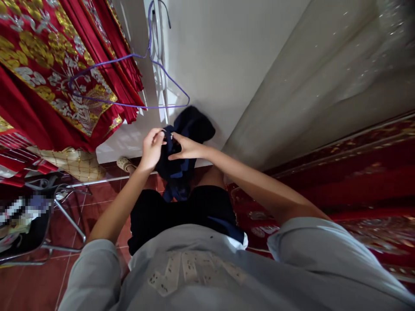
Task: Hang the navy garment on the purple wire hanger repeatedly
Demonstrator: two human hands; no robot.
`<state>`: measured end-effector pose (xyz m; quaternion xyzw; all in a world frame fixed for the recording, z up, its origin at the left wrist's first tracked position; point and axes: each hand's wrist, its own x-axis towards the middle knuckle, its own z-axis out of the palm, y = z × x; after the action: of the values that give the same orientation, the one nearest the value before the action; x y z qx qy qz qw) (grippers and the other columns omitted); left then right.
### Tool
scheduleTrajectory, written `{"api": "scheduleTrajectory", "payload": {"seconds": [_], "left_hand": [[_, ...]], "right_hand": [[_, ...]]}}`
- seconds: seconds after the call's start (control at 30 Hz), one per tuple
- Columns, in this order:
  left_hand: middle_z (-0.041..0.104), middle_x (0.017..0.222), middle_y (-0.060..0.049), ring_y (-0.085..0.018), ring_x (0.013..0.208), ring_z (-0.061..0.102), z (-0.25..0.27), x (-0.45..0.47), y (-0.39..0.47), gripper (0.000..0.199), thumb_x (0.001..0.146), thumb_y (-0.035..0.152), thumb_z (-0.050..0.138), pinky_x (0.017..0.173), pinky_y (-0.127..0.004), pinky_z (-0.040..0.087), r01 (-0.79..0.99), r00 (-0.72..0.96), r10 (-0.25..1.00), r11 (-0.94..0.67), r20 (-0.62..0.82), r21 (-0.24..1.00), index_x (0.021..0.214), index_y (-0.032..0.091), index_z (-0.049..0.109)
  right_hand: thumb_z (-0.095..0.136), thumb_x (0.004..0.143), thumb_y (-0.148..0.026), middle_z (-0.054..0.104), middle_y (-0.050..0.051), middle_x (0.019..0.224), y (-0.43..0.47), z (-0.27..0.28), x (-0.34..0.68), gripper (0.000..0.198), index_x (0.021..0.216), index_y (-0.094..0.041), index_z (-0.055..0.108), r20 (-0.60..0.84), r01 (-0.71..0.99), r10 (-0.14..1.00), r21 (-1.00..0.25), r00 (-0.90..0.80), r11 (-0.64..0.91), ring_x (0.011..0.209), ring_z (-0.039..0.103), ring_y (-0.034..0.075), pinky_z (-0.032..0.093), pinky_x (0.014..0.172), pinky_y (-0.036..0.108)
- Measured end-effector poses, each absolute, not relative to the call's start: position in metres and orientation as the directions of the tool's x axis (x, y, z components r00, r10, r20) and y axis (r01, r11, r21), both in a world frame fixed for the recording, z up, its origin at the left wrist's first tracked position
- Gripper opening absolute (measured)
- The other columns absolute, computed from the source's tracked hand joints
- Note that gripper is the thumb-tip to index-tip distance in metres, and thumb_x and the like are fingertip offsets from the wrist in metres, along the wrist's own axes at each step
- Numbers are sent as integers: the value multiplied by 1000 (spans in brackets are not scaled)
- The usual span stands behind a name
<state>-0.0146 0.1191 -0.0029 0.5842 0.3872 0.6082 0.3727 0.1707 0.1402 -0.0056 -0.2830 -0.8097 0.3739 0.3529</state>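
A dark blue garment (181, 168) hangs bunched in front of my legs, partly in shadow. My left hand (153, 148) has its fingers curled onto the garment's upper edge and pinches it. Close beside it, my right hand (188, 147) grips the same edge with its fingertips, its thumb held apart lower down. Folds of cloth hide some of the fingertips. Just beyond both hands, an empty purple wire hanger (129, 105) hangs by its hook.
Red cloths with gold and silver embroidery (65, 65) hang at the left. Below them stands a metal-framed chair (42, 242) with items on it. A pale wall (220, 52) is ahead. Plastic sheeting (311, 90) and red patterned fabric (340, 177) line the right.
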Motion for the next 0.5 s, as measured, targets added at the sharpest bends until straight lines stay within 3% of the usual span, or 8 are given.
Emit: {"api": "scheduleTrajectory", "payload": {"seconds": [0.07, 0.17, 0.27, 0.33, 0.4, 0.5], "left_hand": [[71, 96, -8, -21, 92, 69, 11, -4, 107, 31, 96, 52, 66, 81, -34, 60, 126, 12, 839, -542, 545, 831, 98, 21, 69], [67, 123, -12, -27, 123, 63, 27, -6, 100, 32, 101, 52, 60, 106, -42, 54, 328, 91, 730, -665, 678, 671, 104, 22, 71], [56, 147, -11, -30, 147, 46, 30, -20, 98, 45, 106, 59, 48, 123, -46, 40, 376, 279, 751, -659, 599, 651, 125, 23, 67], [64, 136, -11, -30, 140, 54, 22, -32, 94, 53, 109, 58, 35, 118, -46, 47, 403, 480, 796, -573, 368, 713, 130, 19, 64], [73, 113, -9, -31, 118, 68, 10, -43, 88, 50, 108, 56, 41, 102, -45, 57, 485, 607, 781, -509, 145, 711, 117, 15, 68], [74, 90, -7, -29, 86, 72, -4, -63, 79, 31, 99, 46, 61, 87, -45, 60, 578, 598, 799, -487, 66, 655, 94, 17, 70]], "right_hand": [[85, 72, -38, 69, 8, 111, 128, 5, 163, 44, 108, -19, 67, 334, 60, 662, -865, -672, 497, 109, 64, 27, 52, 104, 45], [68, 83, -32, 65, 4, 85, 116, 21, 156, 15, 86, -18, 65, 234, 57, 747, -938, -623, 342, 86, 62, 21, 56, 86, 38], [57, 82, -24, 56, 2, 69, 117, 38, 158, 14, 70, -18, 57, 175, 163, 803, -933, -570, 319, 70, 54, 17, 52, 72, 34], [55, 80, -19, 60, 3, 73, 127, 51, 163, 11, 71, -17, 60, 273, 188, 776, -875, -568, 446, 75, 58, 19, 53, 80, 36], [57, 81, -19, 67, 5, 86, 146, 62, 169, 10, 82, -18, 67, 432, 191, 756, -794, -492, 577, 93, 64, 23, 52, 97, 40], [64, 86, -31, 71, 7, 98, 186, 62, 172, 16, 96, -20, 70, 503, 229, 815, -790, -288, 569, 114, 63, 28, 48, 109, 45]]}}
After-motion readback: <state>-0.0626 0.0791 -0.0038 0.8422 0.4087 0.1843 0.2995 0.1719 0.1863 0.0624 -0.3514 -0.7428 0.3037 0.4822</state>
